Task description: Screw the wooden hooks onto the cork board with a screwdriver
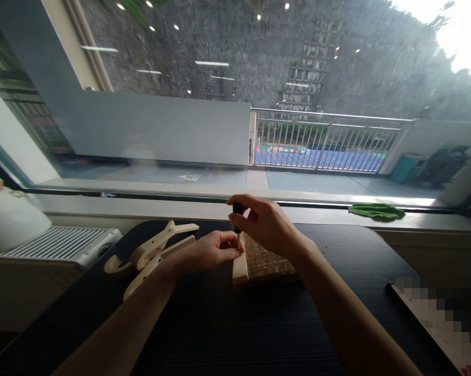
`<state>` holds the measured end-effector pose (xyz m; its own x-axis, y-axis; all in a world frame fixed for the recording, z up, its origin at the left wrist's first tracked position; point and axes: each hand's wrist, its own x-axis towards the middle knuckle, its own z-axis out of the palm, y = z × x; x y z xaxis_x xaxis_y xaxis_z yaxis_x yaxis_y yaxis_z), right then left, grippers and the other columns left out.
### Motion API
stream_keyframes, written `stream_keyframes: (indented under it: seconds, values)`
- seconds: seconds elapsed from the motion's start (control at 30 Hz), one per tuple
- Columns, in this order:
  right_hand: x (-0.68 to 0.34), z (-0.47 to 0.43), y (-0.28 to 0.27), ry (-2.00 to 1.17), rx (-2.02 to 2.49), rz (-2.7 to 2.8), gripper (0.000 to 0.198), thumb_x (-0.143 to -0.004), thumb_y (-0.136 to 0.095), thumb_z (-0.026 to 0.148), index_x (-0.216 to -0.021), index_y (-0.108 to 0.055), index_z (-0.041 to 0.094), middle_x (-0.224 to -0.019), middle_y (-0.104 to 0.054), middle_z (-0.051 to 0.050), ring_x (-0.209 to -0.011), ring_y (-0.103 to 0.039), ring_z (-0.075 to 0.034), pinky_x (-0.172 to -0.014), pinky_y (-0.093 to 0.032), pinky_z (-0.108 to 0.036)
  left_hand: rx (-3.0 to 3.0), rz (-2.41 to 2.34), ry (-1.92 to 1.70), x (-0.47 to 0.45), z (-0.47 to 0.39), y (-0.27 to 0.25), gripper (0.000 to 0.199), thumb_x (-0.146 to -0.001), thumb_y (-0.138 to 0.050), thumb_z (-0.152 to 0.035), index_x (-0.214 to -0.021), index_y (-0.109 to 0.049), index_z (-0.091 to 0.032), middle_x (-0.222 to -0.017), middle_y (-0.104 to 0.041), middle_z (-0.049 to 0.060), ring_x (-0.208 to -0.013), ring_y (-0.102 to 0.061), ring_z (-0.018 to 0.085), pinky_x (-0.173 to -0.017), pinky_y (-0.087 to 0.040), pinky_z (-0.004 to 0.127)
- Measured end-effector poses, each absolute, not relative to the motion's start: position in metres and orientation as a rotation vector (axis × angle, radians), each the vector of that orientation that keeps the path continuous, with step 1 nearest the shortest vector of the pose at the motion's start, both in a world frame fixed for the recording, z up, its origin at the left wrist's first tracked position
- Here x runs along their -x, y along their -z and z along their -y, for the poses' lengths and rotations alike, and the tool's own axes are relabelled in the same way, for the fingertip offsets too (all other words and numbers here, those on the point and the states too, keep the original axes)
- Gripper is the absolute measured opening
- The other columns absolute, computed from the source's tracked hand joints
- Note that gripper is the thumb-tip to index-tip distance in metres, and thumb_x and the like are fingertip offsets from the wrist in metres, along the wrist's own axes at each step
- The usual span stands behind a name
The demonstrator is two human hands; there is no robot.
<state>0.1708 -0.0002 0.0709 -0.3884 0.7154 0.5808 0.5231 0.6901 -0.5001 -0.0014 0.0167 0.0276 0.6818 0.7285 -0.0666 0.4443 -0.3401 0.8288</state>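
Note:
My right hand [267, 223] is wrapped round the black handle of a screwdriver [238, 215], which stands upright with its shaft pointing down. Below it lies a pale wooden strip [240, 271], along the left edge of a brown, rough-patterned panel [268, 260]. My left hand [210, 250] is closed, thumb and fingertips pinched beside the screwdriver's tip at the strip. Whatever small thing those fingertips hold is hidden. To the left of this hand lie curved wooden pieces with holes [152, 246], partly behind my left forearm.
The dark table [219, 329] stands against a window sill [180, 204]. A green cloth [377, 211] lies on the sill at right. At left, a white slatted appliance [58, 241] carries a white rounded container [11, 219]. A wooden board [423, 318] is at the right edge, partly pixelated.

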Motion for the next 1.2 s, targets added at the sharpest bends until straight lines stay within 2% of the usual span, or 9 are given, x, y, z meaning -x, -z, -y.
stream_keyframes:
  seconds: [0.1, 0.2, 0.47, 0.7, 0.87, 1.07, 1.2]
  values:
    - [-0.1692, 0.0024, -0.0721, -0.272, 0.904, 2.078, 0.028, -0.086, -0.044, 0.023, -0.109, -0.059, 0.020, -0.085, -0.063, -0.001, -0.065, -0.051, -0.009, -0.063, -0.038, -0.023, -1.989, -0.931, -0.386, 0.0017, -0.0170, -0.0281, 0.017, -0.078, -0.050, -0.032, -0.085, -0.058, -0.018, -0.083, -0.060, 0.000, -0.081, -0.054, 0.017, -0.073, -0.041, 0.026]
    - [-0.1687, 0.0040, -0.0729, -0.282, 0.907, 2.096, 0.030, -0.086, -0.042, 0.021, -0.111, -0.059, 0.020, -0.078, -0.063, 0.000, -0.061, -0.049, -0.008, -0.061, -0.037, -0.023, -2.003, -0.952, -0.378, 0.0020, -0.0167, -0.0291, 0.017, -0.078, -0.050, -0.032, -0.084, -0.059, -0.018, -0.081, -0.059, 0.000, -0.079, -0.054, 0.017, -0.071, -0.041, 0.025]
    - [-0.1724, 0.0010, -0.0735, -0.337, 0.906, 2.082, 0.024, -0.084, -0.049, 0.027, -0.105, -0.061, 0.021, -0.078, -0.061, 0.001, -0.065, -0.050, -0.008, -0.060, -0.036, -0.021, -1.991, -0.890, -0.392, 0.0026, -0.0161, -0.0283, 0.018, -0.079, -0.050, -0.032, -0.086, -0.059, -0.018, -0.085, -0.060, 0.001, -0.084, -0.055, 0.018, -0.077, -0.041, 0.027]
    - [-0.1699, 0.0015, -0.0730, -0.329, 0.915, 2.072, 0.018, -0.084, -0.050, 0.029, -0.094, -0.060, 0.019, -0.077, -0.059, 0.000, -0.062, -0.047, -0.008, -0.060, -0.035, -0.022, -1.996, -0.897, -0.376, 0.0024, -0.0172, -0.0295, 0.022, -0.080, -0.051, -0.037, -0.085, -0.060, -0.018, -0.085, -0.062, 0.001, -0.084, -0.056, 0.018, -0.076, -0.042, 0.026]
    - [-0.1684, 0.0042, -0.0719, -0.447, 0.919, 2.067, 0.021, -0.086, -0.046, 0.027, -0.103, -0.056, 0.019, -0.070, -0.058, 0.002, -0.058, -0.048, -0.007, -0.058, -0.034, -0.021, -2.001, -0.930, -0.366, 0.0021, -0.0162, -0.0310, 0.024, -0.080, -0.051, -0.039, -0.085, -0.061, -0.018, -0.085, -0.063, 0.000, -0.082, -0.057, 0.017, -0.073, -0.042, 0.025]
    - [-0.1659, 0.0047, -0.0704, -0.420, 0.929, 2.087, 0.027, -0.089, -0.039, 0.026, -0.110, -0.055, 0.021, -0.077, -0.060, 0.000, -0.064, -0.050, -0.008, -0.060, -0.034, -0.022, -1.991, -0.929, -0.358, 0.0035, -0.0184, -0.0270, 0.027, -0.080, -0.052, -0.040, -0.092, -0.062, -0.019, -0.093, -0.065, 0.001, -0.090, -0.057, 0.019, -0.078, -0.043, 0.026]
    - [-0.1657, 0.0037, -0.0696, -0.412, 0.911, 2.116, 0.029, -0.087, -0.040, 0.021, -0.113, -0.053, 0.019, -0.073, -0.059, 0.001, -0.059, -0.047, -0.007, -0.057, -0.034, -0.022, -1.985, -0.939, -0.366, 0.0040, -0.0197, -0.0242, 0.027, -0.080, -0.051, -0.040, -0.091, -0.062, -0.019, -0.090, -0.064, 0.001, -0.086, -0.057, 0.019, -0.075, -0.043, 0.026]
